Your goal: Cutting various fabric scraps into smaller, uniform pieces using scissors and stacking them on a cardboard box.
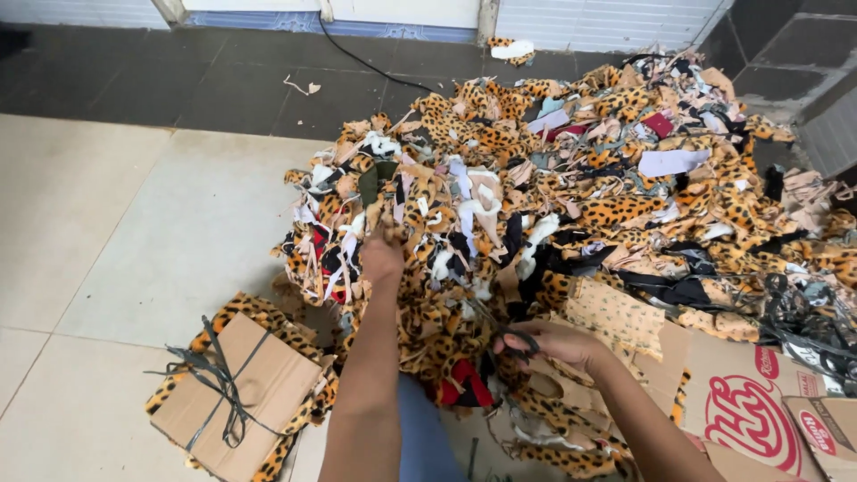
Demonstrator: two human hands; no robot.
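Item: strip of leopard-print fabric (412, 295), drawn from a large heap of fabric offcuts (580, 187). The strip runs with its long axis slanting from upper left to lower right. Its far end points away from the person into the heap, and its near end comes toward the person's lap.

Left hand (382, 254): reaching forward into the near edge of the heap, grip closed around the upper end of the strip, fingers buried among the scraps. The forearm runs almost straight up the view.

Right hand (555, 344): lower and to the right, grip closed on the dark handles of a pair of scissors (500, 326). The blades point up and left toward the strip. How far the blades are parted cannot be told.

Heap: mostly orange-and-black leopard print, mixed with white, black, pink and red scraps. It spreads from the middle of the view to the right edge and lies on the floor (116, 232).

Bundle (241, 388): leopard-print pieces stacked between brown cardboard sheets and tied crosswise with a dark cord. It lies on the pale tiles at lower left, just beside the left forearm.

Flattened cardboard box (741, 393): brown with red print, at lower right, partly under the heap and touching the right forearm.

Floor: pale tiles near the person, dark tiles beyond.
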